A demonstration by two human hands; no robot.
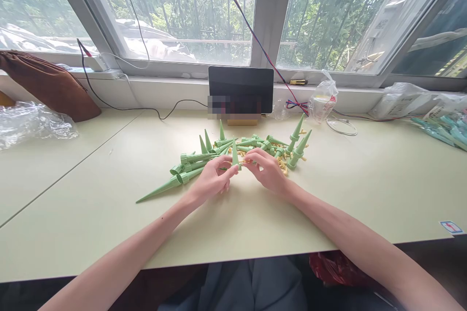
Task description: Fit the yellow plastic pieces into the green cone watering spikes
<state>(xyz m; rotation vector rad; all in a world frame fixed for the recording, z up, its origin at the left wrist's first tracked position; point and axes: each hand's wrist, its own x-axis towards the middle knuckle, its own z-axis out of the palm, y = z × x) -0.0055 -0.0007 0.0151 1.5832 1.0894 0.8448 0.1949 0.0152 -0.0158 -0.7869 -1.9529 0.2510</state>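
Between my hands a green plastic plant-watering spike (235, 151) stands with its point up. My left hand (208, 180) is closed around its lower end, thumb in front. From the other side my right hand (268, 171) pinches a small yellow valve (243, 161) against the spike; the fingers partly hide it. Behind and left of my hands lies a pile of green spikes (197, 157), one long spike (160, 190) reaching toward the front left. To the right, upright spikes (299, 152) carry yellow valves, and loose yellow valves (283, 167) lie near them.
A dark-screened tablet (241, 88) leans on a stand at the back. Behind the right side are a cup in a plastic bag (323, 102) and a coiled white cable (342, 127). Clear plastic wrap (34, 124) and a brown bag (54, 85) lie left; teal pieces (447, 131) lie far right.
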